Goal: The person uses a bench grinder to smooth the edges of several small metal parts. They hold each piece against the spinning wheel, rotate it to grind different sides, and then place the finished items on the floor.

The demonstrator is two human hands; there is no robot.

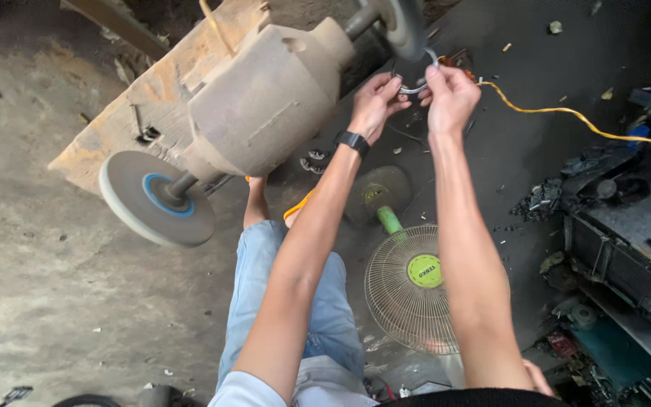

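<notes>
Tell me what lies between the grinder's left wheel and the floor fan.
In the head view, the person's jeans-clad leg and left forearm cross between the wheel and the fan.

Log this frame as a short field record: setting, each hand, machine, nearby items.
setting: dirty workshop floor, seen from above
left hand: grips curved metal piece
right hand: pinches the same piece at the far grinding wheel
machine: bench grinder on wooden block, near wheel free
nearby: standing fan, yellow cable

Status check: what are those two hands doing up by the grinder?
Left hand and right hand both grip a curved metal piece, pressed at the far grinding wheel. Nothing between.
</notes>
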